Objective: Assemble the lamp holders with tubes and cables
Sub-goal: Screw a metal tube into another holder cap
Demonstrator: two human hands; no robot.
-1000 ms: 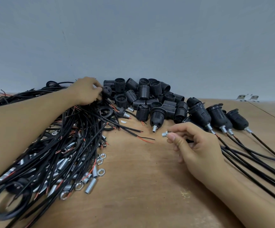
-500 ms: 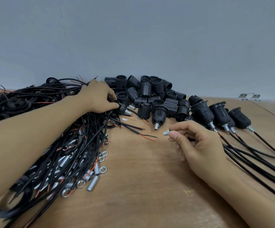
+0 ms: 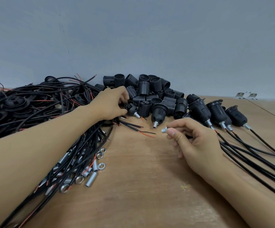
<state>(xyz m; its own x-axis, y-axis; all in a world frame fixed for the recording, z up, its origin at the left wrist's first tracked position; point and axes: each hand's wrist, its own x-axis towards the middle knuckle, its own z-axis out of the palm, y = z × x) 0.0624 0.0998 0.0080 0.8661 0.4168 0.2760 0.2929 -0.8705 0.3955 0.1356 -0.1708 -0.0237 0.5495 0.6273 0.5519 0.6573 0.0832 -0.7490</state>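
My left hand (image 3: 110, 104) reaches over the cable pile and grips a black lamp holder base (image 3: 131, 109) with a short metal tube sticking out of it, at the front of the heap of black threaded holder shells (image 3: 151, 92). My right hand (image 3: 194, 140) hovers above the wooden table (image 3: 141, 186) and pinches a short threaded metal tube (image 3: 165, 130) between thumb and forefinger. One holder with a tube (image 3: 159, 112) stands just left of that hand. Several assembled holders with cables (image 3: 215, 111) lie to the right.
A big tangle of black cables (image 3: 34, 109) with red-tipped ends covers the left side. Loose metal tubes and nuts (image 3: 92, 173) lie at its near edge. Cables from the assembled holders run toward the lower right (image 3: 256, 163). A grey wall stands behind.
My left hand moved right and nearer along the cable pile to the front of the holder heap and took hold of a holder base. My right hand kept its tube, nearly still.
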